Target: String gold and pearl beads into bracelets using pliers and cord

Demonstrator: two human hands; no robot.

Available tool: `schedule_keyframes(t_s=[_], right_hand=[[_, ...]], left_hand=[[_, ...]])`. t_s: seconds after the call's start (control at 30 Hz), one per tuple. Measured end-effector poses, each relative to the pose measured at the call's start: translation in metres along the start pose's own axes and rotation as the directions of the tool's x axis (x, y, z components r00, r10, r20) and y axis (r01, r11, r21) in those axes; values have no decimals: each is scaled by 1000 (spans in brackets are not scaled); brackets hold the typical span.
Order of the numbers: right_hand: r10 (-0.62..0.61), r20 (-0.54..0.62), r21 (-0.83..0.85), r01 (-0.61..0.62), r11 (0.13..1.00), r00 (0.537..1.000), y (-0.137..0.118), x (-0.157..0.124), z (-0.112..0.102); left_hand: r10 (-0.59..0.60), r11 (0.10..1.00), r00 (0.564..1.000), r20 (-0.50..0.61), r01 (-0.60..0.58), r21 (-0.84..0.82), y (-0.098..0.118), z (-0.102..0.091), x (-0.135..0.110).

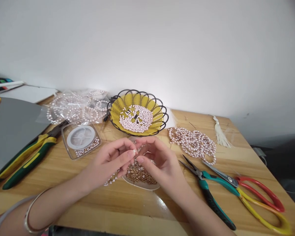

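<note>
My left hand [113, 157] and my right hand [156, 157] meet over a small white dish [147, 186] of tiny gold beads [140, 173]. Both pinch fingertips together at the same spot. A short strand of pearl beads [111, 179] hangs down from my left fingers. What my right fingertips pinch is too small to name. A yellow wire basket [159, 113] with loose pink pearls [136, 118] sits just behind the hands.
A heap of finished pearl chains [193, 142] lies to the right, with teal pliers [208, 193], red-and-yellow scissors [258, 196] and a white tassel [220, 132]. On the left: a clear box with a thread spool [80, 137], bagged pearl strands [73, 106], yellow-green pliers [27, 157], a grey sheet [9, 124].
</note>
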State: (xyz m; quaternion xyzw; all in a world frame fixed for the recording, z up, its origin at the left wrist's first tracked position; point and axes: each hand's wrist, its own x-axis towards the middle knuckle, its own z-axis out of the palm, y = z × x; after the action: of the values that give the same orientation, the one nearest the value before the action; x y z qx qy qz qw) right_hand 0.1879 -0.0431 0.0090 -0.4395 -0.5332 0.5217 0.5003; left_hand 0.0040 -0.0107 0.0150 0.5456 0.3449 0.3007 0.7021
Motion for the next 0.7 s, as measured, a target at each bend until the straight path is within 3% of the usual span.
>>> schedule_keyframes(t_s=[0.1,0.3,0.47,0.7], right_hand=[[-7,34,40,5,999,999,1,2,2],[-88,48,35,86,996,995,-5,6,-2],[-96,88,146,82,986,991,-17,6,-10],[-49,104,59,43,997,993,-18,7,-17]], left_hand=[[32,997,999,-5,-32,74,3,1,1],[337,893,940,-48,-304,332,20,6,5],[261,917,965,-37,-236,321,38,10,8],[250,907,968,35,-246,343,44,19,17]])
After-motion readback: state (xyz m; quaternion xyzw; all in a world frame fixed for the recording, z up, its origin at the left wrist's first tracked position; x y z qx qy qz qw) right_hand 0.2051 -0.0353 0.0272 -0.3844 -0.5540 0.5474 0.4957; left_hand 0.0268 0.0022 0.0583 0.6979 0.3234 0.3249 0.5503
